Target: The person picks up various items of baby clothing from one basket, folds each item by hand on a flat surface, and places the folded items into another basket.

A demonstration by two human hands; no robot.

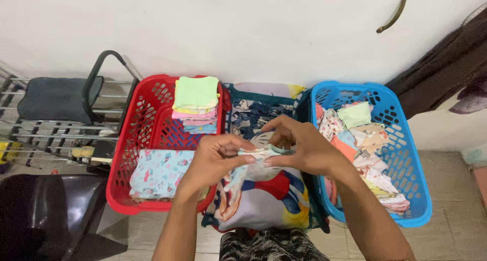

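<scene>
Two hands, left hand (215,157) and right hand (299,147), pinch one small cloth (258,157) between two baskets, the red basket (147,134) and the blue basket (406,154). The cloth's shape is hard to make out.

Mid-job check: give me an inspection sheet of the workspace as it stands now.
Surface: cartoon-print cloth spread between the two baskets, over a tiled floor.
Job's things: small pale garment held up between both hands; red basket holding a neat folded stack and a flat blue printed piece; blue basket holding a loose unfolded heap.
Clutter: nothing seen on the cloth.
Grippers: left hand and right hand both pinch the garment.
Cables: nothing seen.
Surroundings: white wall, metal rack with a dark cushion, black chair, dark hanging fabric.
</scene>
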